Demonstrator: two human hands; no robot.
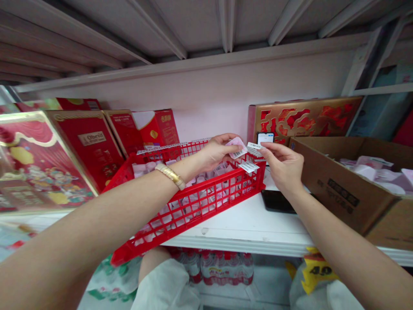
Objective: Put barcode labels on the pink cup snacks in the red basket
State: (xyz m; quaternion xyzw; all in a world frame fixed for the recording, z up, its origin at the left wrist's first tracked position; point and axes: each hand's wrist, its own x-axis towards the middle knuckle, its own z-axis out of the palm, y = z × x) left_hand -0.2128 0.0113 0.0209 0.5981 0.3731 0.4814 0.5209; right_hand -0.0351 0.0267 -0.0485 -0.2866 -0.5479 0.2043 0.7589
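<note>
My left hand (pixel 219 151), with a gold bracelet at the wrist, grips a small pink packet (pixel 237 146) with a barcode on it. Fingers of my right hand (pixel 284 165) pinch a white barcode label (pixel 254 147) just beside the packet. Both are above the red plastic basket (pixel 222 189), which is filled with similar pink-and-white packets (pixel 206 199). A strip of white labels (pixel 248 167) sits on the basket's rim below my hands. Another long label strip (pixel 174 146) lies along the far rim.
An open cardboard box (pixel 342 189) with more packets (pixel 376 170) stands at the right. A black phone (pixel 278 201) lies on the white shelf (pixel 232 224); a lit screen (pixel 265 137) is behind my right hand. Red gift boxes (pixel 87 142) line the left. Bottled drinks (pixel 226 269) are underneath.
</note>
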